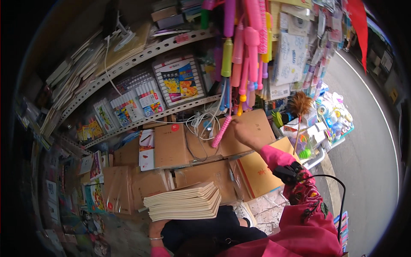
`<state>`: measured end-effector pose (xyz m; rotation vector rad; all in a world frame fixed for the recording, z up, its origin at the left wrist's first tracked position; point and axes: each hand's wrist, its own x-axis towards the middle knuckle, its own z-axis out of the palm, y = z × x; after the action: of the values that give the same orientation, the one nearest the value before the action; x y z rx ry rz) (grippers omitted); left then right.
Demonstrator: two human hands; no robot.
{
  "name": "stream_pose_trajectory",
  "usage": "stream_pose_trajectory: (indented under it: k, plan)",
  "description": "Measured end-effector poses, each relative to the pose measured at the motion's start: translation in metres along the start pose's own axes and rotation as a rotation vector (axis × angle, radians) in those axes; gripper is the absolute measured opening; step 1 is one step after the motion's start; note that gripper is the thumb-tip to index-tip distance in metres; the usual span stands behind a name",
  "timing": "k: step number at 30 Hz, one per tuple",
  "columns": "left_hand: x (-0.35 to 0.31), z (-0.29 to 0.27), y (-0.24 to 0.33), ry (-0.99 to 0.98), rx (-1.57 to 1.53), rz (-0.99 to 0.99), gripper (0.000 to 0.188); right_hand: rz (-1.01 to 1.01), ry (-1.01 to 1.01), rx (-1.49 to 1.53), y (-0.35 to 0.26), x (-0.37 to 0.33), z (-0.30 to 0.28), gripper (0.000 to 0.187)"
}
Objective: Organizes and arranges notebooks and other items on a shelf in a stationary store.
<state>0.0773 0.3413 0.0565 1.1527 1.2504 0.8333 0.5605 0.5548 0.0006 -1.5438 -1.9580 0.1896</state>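
Note:
On my lap lies a thick stack of cream-edged notebooks (184,201). My left hand (158,228) holds the stack from below at its near left corner, its fingers hidden by the paper. My right hand (246,132) is stretched forward over brown-covered books (259,122). Its fingers are bent and closed at the upper part of a tilted pink knobbly stick (221,133); the exact contact is hard to make out. Above that hand hang colourful plastic stick toys (251,47) in pink, green, yellow and purple.
Shelves with a perforated metal edge (154,112) hold marker sets (180,81) at the back left. White cables (203,124) coil beside the pink stick. A feather duster (301,105) and small goods (336,113) stand right, beside the road (368,171).

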Motion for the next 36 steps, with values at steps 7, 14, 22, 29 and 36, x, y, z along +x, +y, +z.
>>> stream_pose_trajectory:
  k: [7, 14, 22, 29, 36]
  plan:
    - [-0.003, 0.0, 0.002, 0.062, 0.299, 0.036, 0.054, -0.08, -0.233, -0.755, 0.033, 0.074, 0.023, 0.015]
    - [0.018, 0.034, 0.032, 0.193, -0.063, 0.513, 0.048, -0.09, -0.239, -0.568, 0.031, 0.091, -0.004, 0.015]
    - [0.004, 0.013, 0.021, -0.015, 0.115, 0.172, 0.066, -0.096, -0.221, -0.542, 0.01, 0.084, -0.026, 0.024]
    - [0.01, 0.021, 0.026, 0.003, 0.054, 0.142, 0.075, 0.077, 0.173, 0.004, -0.007, 0.086, -0.001, 0.039]
    - [0.023, 0.024, 0.032, -0.011, 0.082, 0.416, 0.077, 0.151, 0.397, 0.143, 0.027, 0.086, 0.052, 0.035]
